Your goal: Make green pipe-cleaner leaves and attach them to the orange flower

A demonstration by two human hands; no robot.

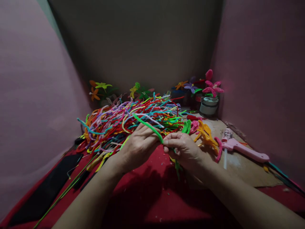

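A bright green pipe cleaner [147, 124] runs up and left across the back of my left hand [143, 144], its lower end between my two hands. The fingers of my left hand are curled in near that lower end. My right hand [178, 148] pinches the green pipe cleaner where it meets my left fingertips. Below my right hand hangs a darker green piece [177, 168], partly hidden by the fingers. Just behind both hands lies a large heap of many-coloured pipe cleaners [114, 121].
A pink glue gun [245, 151] lies on a board [252, 176] at right, beside orange pipe-cleaner shapes [206, 135]. A pink flower [213, 87] rises by a grey-lidded jar [209, 106]. Green stems [64, 192] and a flat black object [45, 190] lie at left.
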